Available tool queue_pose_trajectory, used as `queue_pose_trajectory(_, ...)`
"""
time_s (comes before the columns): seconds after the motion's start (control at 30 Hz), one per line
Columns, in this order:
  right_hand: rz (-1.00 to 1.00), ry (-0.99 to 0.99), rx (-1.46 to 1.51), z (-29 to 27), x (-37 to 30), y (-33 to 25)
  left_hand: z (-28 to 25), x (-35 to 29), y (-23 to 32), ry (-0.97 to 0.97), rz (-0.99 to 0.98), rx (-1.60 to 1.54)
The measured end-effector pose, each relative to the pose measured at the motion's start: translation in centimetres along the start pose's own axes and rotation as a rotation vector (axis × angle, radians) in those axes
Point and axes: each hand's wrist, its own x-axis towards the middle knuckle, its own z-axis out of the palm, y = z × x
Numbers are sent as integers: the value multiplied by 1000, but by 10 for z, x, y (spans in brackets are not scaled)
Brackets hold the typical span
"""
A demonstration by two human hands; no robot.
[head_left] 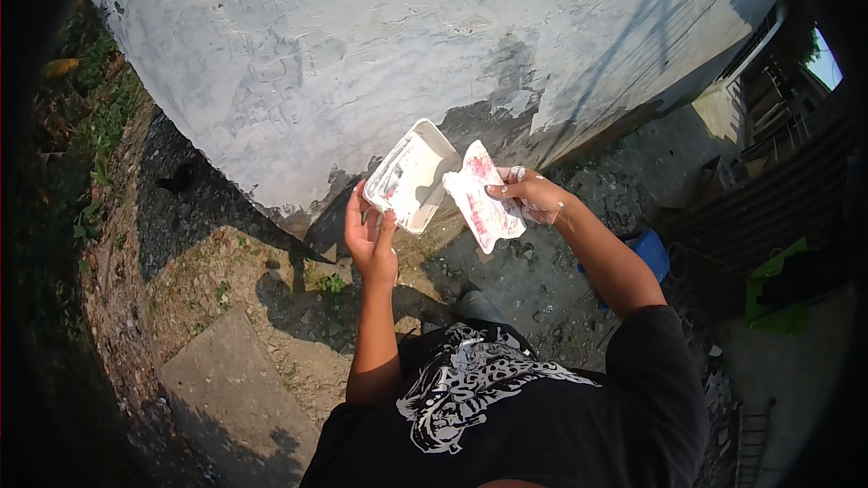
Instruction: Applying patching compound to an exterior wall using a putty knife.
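Observation:
My left hand [372,242] grips the lower left corner of a shallow white rectangular tub [400,163], thumb at the rim and fingers round the side. White paste or paint coats the inside of the tub, which tilts toward me. Just to its right, my right hand [535,195] pinches a flat, creased piece [481,203] smeared white with pink-red patches; its material is unclear. The piece's left edge comes close to the tub's right rim; whether they touch I cannot tell. White smears mark my right hand's fingers and back. Both hands are in front of a patchy white-coated wall [298,63].
A concrete slab [235,389] lies on the rough ground at lower left. Plants [99,140] grow at the far left. On the right are a blue object [647,255], a bright green item [779,294] and dark corrugated sheeting [755,190]. My shoe [479,306] is below the hands.

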Motion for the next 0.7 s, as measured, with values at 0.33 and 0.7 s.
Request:
queue_pose_trajectory(0.33, -137, 325, 297, -74, 51, 59, -12, 27, -1, 213, -74, -35)
queue_pose_trajectory(0.7, -629, 1297, -262, -88, 244, 91, -72, 21, 35, 359, -96, 284)
